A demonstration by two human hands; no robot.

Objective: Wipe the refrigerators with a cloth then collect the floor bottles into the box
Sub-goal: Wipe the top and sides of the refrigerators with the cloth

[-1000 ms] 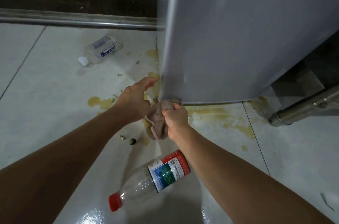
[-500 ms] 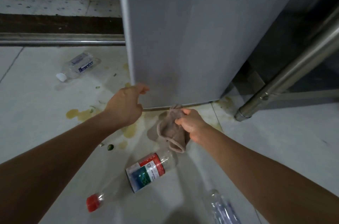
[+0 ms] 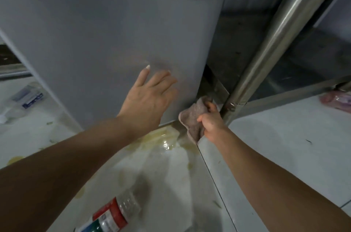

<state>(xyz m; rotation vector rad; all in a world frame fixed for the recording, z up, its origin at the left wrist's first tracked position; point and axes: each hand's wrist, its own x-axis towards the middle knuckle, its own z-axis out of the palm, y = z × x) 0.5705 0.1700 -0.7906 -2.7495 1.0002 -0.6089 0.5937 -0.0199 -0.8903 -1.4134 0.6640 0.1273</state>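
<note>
Right hand (image 3: 210,124) is clenched around the pinkish cloth (image 3: 192,121), which presses on the grey refrigerator's (image 3: 114,23) lower right corner; left hand (image 3: 147,99), just beside it, lies flat with fingers spread on the panel, holding nothing; nearer the person, a red-labelled bottle (image 3: 112,214) lies on the floor (image 3: 284,146); far left, a clear bottle (image 3: 22,99).

Glossy white tiled floor (image 3: 275,148), dark grout lines. Lying on it: clear plastic bottle with red-and-green label (image 3: 114,214) at bottom; clear plastic bottle with blue-and-white label (image 3: 22,99) at far left. Yellowish liquid spill (image 3: 161,138) just in front of the grey refrigerator's base (image 3: 167,124).
</note>
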